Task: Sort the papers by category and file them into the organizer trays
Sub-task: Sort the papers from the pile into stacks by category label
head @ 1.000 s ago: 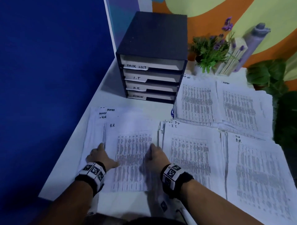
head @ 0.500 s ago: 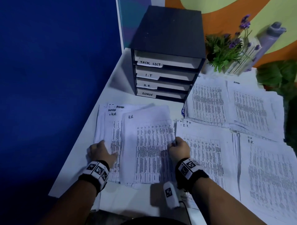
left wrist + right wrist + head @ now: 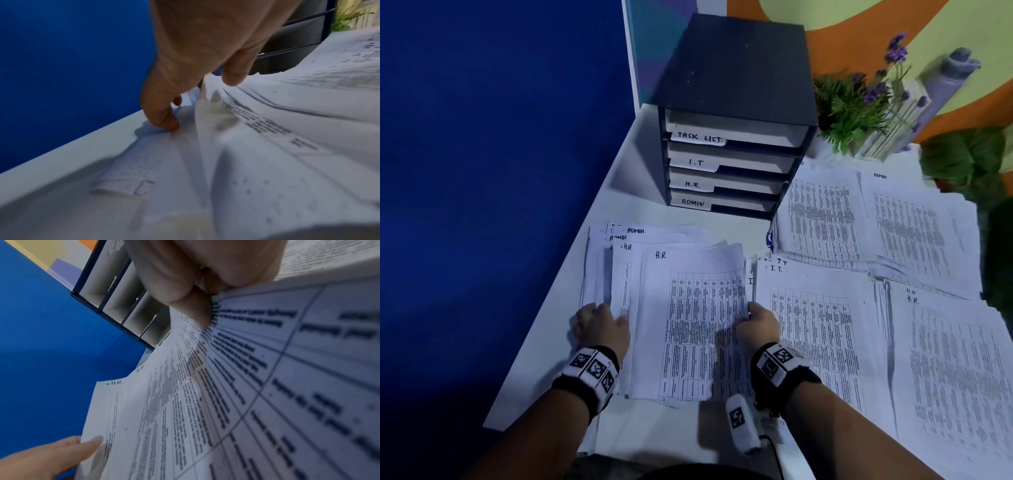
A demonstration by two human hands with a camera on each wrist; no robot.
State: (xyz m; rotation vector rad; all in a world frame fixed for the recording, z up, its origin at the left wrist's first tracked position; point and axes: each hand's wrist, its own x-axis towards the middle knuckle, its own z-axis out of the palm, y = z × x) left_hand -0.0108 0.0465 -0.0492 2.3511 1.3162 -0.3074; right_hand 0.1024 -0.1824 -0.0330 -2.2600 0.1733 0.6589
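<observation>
A dark organizer (image 3: 736,85) stands at the back of the table with trays labelled TASK LIST, I.T, H.R. and ADMIN. In front of it lies a mixed pile of printed sheets (image 3: 599,270). On top are sheets marked H.R. (image 3: 688,325), slightly raised off the pile. My left hand (image 3: 616,317) pinches their left edge, thumb on top (image 3: 234,78). My right hand (image 3: 748,313) grips their right edge with curled fingers (image 3: 174,288). The H.R. heading (image 3: 116,382) shows in the right wrist view.
Sorted piles cover the right half of the table: I.T. (image 3: 815,325), H.R. (image 3: 955,377), ADMIN (image 3: 914,233) and one beside the organizer (image 3: 822,219). A potted plant (image 3: 859,109) stands at the back. The table's left edge (image 3: 541,342) meets a blue wall.
My right hand went from lying flat on the H.R. sheet to gripping its right edge. The H.R. sheets shifted right and rose off the pile. The left hand stayed at their left edge.
</observation>
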